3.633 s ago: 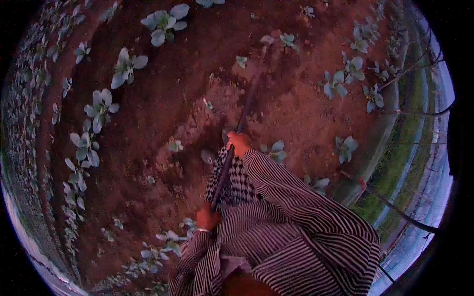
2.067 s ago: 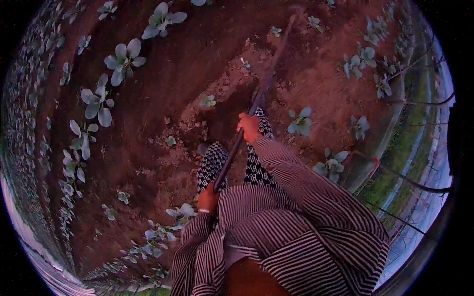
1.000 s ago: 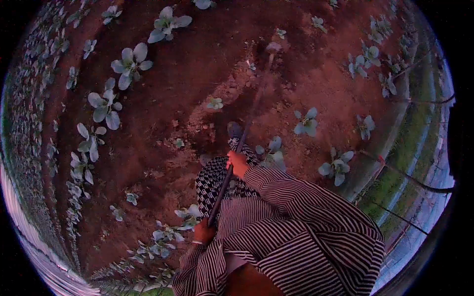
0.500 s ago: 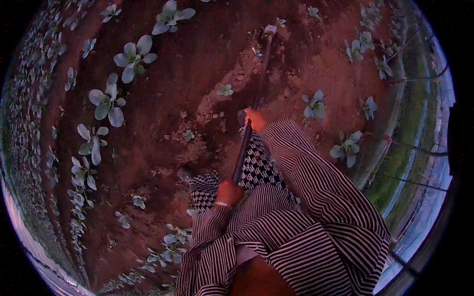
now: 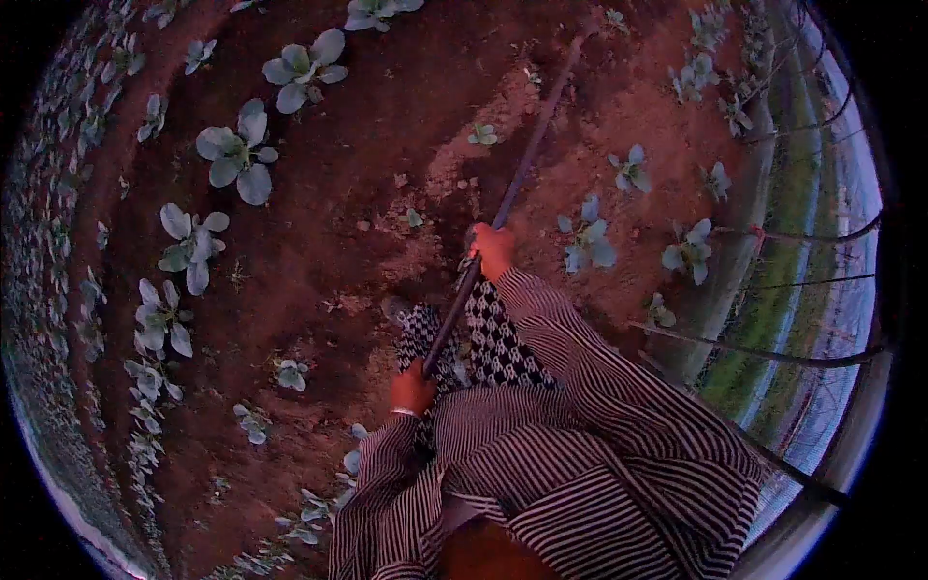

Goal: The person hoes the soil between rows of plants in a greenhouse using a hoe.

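Leafy plants [image 5: 237,155] line the soil [image 5: 319,232] at left, the left hand's grip [image 5: 414,391] wraps a dark pole [image 5: 528,164] slanting over trousers [image 5: 503,340] whose print is too small to read, the right hand's grip [image 5: 494,251] clasps it farther along, and curved bars [image 5: 793,360] stand rightmost.

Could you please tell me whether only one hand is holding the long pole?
No, the left hand and right hand both grip the pole.
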{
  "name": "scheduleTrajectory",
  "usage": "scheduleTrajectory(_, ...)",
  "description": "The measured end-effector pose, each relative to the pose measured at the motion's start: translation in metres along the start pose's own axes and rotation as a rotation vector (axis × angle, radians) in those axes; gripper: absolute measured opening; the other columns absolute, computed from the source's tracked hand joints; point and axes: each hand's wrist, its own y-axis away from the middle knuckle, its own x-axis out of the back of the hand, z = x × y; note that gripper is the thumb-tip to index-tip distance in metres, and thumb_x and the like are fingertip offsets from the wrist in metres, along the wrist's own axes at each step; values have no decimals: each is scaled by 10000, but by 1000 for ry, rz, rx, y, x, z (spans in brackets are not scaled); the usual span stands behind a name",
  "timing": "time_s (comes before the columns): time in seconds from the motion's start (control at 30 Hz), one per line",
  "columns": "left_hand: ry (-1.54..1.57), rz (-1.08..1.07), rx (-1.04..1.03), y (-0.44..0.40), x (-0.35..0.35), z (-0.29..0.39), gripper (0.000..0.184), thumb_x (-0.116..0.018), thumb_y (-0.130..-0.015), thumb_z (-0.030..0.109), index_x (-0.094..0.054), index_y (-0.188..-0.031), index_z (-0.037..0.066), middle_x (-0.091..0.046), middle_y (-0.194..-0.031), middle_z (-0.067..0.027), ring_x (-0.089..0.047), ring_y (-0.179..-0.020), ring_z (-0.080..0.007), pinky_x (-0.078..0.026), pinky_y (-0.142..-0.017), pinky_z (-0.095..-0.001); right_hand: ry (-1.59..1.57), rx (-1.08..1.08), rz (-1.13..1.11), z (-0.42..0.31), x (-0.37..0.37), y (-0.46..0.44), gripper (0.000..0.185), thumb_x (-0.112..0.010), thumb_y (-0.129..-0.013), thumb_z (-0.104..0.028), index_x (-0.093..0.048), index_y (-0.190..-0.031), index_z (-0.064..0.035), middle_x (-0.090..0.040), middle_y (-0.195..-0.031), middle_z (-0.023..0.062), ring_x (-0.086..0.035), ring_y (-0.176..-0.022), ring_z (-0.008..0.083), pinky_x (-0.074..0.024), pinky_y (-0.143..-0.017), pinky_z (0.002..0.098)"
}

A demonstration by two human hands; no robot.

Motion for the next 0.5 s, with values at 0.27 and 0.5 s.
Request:
scheduleTrajectory(0.27, -116, -40, 258, 114, 32, -20, 332, -567, -637, 248, -456, -900, 79, -554, -660, -192, -545, -622, -357, -430, -531, -445, 29, -301, -181, 76, -29, 80, 148, -517, -762, -133, -453, -711, -10, -445, -499, 75, -411, -390, 186, -393, -407, 332)
scheduleTrajectory(0.5, -56, 26, 101, 79, -9, -63, 405, -611, -630, 261, -445, -962, 98, -553, -651, -181, -545, -603, -349, -418, -506, -439, -457, -261, -156, 6, -24, 92, 139, -547, -702, -57, -415, -713, -15, -439, -515, 75, -431, -366, 192, -365, -340, 327)
